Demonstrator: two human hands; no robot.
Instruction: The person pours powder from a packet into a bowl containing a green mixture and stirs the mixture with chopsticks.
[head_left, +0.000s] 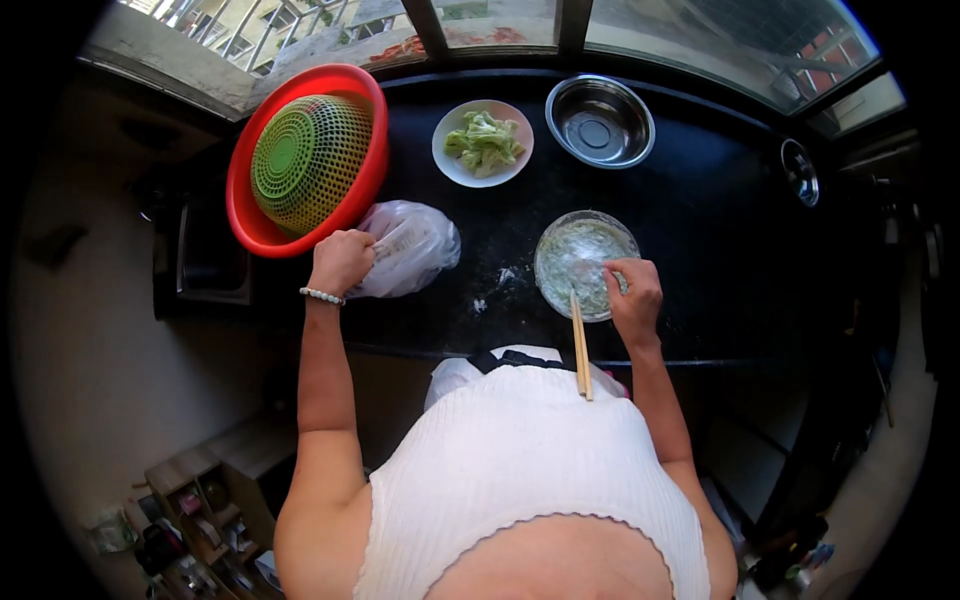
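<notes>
My left hand point(343, 262), with a beaded bracelet on its wrist, is closed on the edge of a whitish plastic bag point(412, 250) that rests on the counter. My right hand point(636, 297) is over the right side of a bowl point(540, 285) of pale green, wet-looking mixture with white powder on top. Its fingertips are pinched together; what they hold, if anything, is too small to tell. A pair of wooden chopsticks point(581, 350) leans in the bowl, the handles pointing toward my body.
Left of the bag stands a red basin point(376, 150) with a green colander point(300, 160) upside down in it. Farther back are a white plate point(447, 172) of pale green vegetable pieces point(487, 143) and a steel bowl point(600, 125). White powder point(480, 305) spots the dark counter point(700, 250).
</notes>
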